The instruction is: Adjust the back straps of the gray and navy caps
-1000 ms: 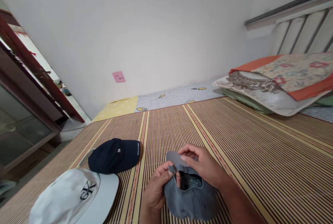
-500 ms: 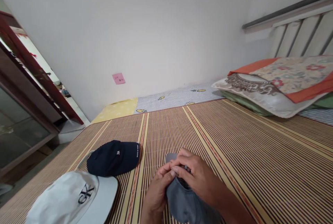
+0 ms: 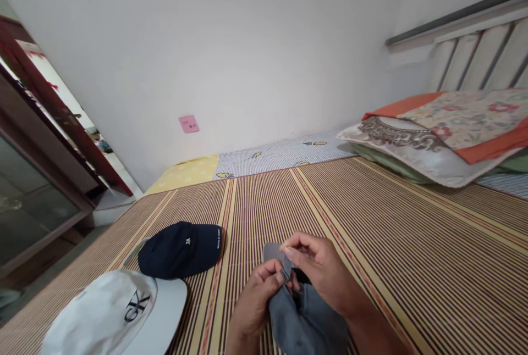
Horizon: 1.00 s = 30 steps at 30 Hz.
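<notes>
grey cap (image 3: pixel 307 319) below both hands, strap ends pinched in left grip (image 3: pixel 270 283) and right grip (image 3: pixel 291 250).

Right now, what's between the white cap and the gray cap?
From the white cap rightward to the gray cap, the head view shows a bare strip of mat, then the left hand.

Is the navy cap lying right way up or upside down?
Right way up: the navy cap shows its domed crown and small white logo, with its hollow underside out of sight.
</notes>
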Each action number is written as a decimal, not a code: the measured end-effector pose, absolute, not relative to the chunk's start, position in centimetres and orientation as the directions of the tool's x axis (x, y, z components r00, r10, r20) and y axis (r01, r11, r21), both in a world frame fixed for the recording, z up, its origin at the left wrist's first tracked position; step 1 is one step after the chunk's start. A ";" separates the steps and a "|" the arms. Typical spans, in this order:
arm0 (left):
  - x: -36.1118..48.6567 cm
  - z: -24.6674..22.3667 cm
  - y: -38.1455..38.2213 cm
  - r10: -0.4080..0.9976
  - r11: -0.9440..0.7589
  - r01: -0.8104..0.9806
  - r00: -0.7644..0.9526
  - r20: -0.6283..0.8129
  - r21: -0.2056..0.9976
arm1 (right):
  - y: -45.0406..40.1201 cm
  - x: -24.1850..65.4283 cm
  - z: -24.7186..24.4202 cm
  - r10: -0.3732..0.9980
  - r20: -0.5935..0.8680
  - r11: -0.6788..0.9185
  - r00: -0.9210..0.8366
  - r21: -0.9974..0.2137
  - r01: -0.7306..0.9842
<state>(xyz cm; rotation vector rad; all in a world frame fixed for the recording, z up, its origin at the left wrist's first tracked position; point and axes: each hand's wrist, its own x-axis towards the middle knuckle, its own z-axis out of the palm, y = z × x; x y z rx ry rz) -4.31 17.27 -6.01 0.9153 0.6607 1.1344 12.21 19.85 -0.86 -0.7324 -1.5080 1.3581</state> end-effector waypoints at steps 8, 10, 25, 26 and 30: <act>-4.1 -5.6 17.1 0.949 0.172 -0.469 0.315 -0.018 0.866 | 21.0 13.3 -1.6 0.838 0.227 0.138 -0.495 -0.968 -0.210; -4.0 -5.5 17.1 0.948 0.169 -0.467 0.318 -0.013 0.868 | 21.0 13.2 -1.9 0.810 0.197 0.088 -0.552 -0.972 -0.218; -4.2 -6.4 17.5 0.954 0.092 -0.523 0.290 0.076 0.847 | 21.3 12.8 -2.4 0.798 0.221 0.091 -0.561 -0.964 -0.250; -4.2 -6.5 17.5 0.958 0.091 -0.525 0.279 0.071 0.847 | 21.3 12.9 -2.4 0.800 0.228 0.098 -0.555 -0.962 -0.253; -4.2 -6.3 17.5 0.961 0.094 -0.521 0.269 0.058 0.848 | 21.4 13.2 -2.5 0.811 0.231 0.096 -0.538 -0.959 -0.267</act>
